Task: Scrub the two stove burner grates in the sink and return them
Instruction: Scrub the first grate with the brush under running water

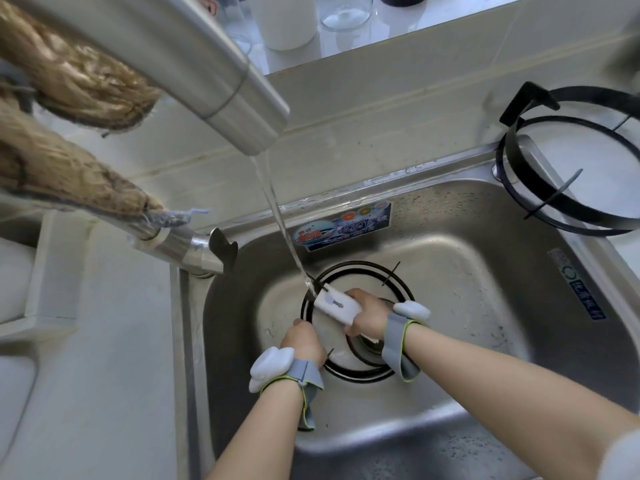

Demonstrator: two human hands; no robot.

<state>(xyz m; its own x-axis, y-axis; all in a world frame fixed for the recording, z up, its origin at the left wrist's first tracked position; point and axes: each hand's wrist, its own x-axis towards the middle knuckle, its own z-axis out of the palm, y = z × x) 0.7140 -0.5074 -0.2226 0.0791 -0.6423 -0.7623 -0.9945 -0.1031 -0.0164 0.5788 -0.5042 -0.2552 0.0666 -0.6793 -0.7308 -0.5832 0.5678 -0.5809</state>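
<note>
**A:** Start at the left. What's there?

**B:** Two fibrous scrubbers [69,81] hang at the far left, with no hand on them. Beside them the tap [194,64] reaches over, and its stream of water [277,216] falls into the sink [485,306].

**A:** And the hands?

**B:** The left grip [304,341] is clamped on the near-left rim of the first grate [360,265], which lies flat on the sink floor, ringed around the drain [367,348]. Just right of it, the right grip [369,317] is closed round a white sponge [337,304]. The sponge is pressed to the grate's left rim, just where the water lands.

**A:** So the scrubbing is under way?

**B:** For this one, I'd judge so. I cannot tell how much of its ring is done, because it looks equally dark all round.

**A:** And the other one?

**B:** The second grate [516,185] sits far right, out of the basin. It rests partly on the sink's rim and partly on the pale surface beside it, well apart from both hands. I cannot say whether it is already clean or waiting its turn.

**A:** What remains, then?

**B:** At the least, the first grate needs finishing and rinsing, and the second needs washing if it hasn't been. Then both go back to the stove, which isn't in view. I'd call the task roughly midway at best, and nothing has been returned yet.
</note>
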